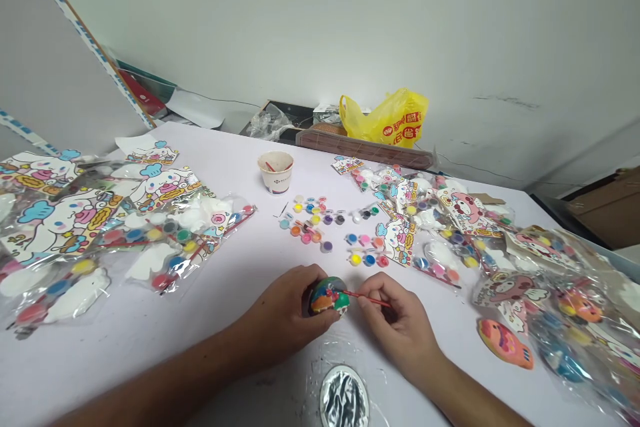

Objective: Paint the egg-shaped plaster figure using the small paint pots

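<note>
Near the front middle of the table, my left hand (295, 307) grips a small painted figure (329, 296) coloured green, orange, blue and red, with some white at its lower right. My right hand (397, 320) pinches a thin red paintbrush (373, 298), its tip against the figure's painted surface. Behind the hands stand small open paint pots (355, 259) in many colours. Farther back is a paper cup (276, 172) with red sticks inside.
Plastic-wrapped craft kits (165, 233) cover the left side, and more kits (450, 213) fill the right. A painted fish-shaped piece (506, 343) lies at the right. A round silvery object (345, 397) is at the front. A yellow bag (387, 120) sits behind the table.
</note>
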### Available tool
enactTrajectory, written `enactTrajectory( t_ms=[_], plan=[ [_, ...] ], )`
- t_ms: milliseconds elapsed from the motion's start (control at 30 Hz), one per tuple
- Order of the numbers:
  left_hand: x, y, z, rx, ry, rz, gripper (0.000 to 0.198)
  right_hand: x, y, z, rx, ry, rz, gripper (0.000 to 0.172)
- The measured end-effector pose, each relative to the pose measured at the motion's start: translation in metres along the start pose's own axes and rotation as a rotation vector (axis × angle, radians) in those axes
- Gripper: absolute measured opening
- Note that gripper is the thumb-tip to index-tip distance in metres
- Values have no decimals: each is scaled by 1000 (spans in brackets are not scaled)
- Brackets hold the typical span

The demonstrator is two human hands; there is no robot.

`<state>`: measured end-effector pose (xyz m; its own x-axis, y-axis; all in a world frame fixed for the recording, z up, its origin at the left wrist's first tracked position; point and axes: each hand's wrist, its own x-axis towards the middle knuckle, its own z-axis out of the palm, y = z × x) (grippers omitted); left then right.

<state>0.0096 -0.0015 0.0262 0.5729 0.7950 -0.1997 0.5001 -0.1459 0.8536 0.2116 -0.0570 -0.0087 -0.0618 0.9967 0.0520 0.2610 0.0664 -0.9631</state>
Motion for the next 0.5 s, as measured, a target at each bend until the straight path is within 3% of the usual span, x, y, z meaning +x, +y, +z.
enactTrajectory(
  t_ms=[500],
  plan=[
    [1,-2,0,6,2,4,17,1,1,0,-7,-1,0,18]
  ],
)
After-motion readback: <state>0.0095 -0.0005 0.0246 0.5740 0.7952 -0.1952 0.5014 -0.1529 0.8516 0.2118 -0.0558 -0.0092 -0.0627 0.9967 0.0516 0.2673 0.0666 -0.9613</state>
